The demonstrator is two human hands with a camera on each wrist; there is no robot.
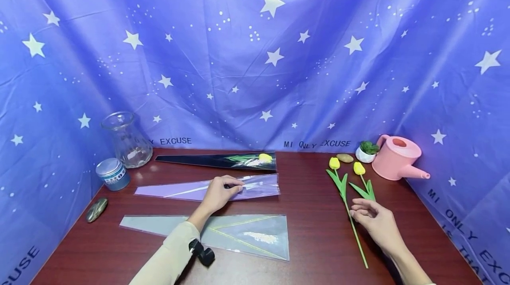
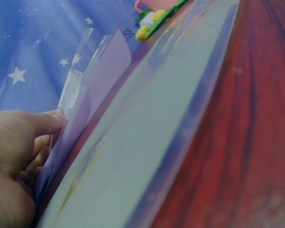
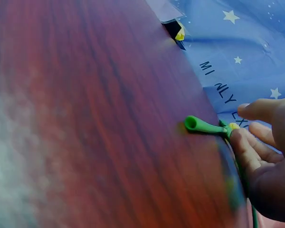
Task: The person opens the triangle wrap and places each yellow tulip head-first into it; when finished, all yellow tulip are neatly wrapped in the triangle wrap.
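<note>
On the bench (image 1: 311, 249), the left hand (image 1: 220, 193) pinches the mouth of the purple sleeve (image 1: 179, 190), fingers (image 2: 42, 124) curled on its edge. Right hand (image 1: 376, 221) rests, fingers loosely apart, touching the tulip stem (image 1: 356, 236) at mid-right.

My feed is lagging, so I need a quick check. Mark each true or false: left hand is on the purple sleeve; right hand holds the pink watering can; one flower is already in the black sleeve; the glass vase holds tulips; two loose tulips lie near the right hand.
1. The left hand rests on the purple cone-shaped plastic sleeve: true.
2. The right hand holds the pink plastic watering can: false; it is at the stem of a loose yellow tulip.
3. The black plastic sleeve contains a yellow flower: true.
4. The clear glass vase holds tulips: false; no flowers are in it.
5. Two loose tulips lie near the right hand: true.
</note>
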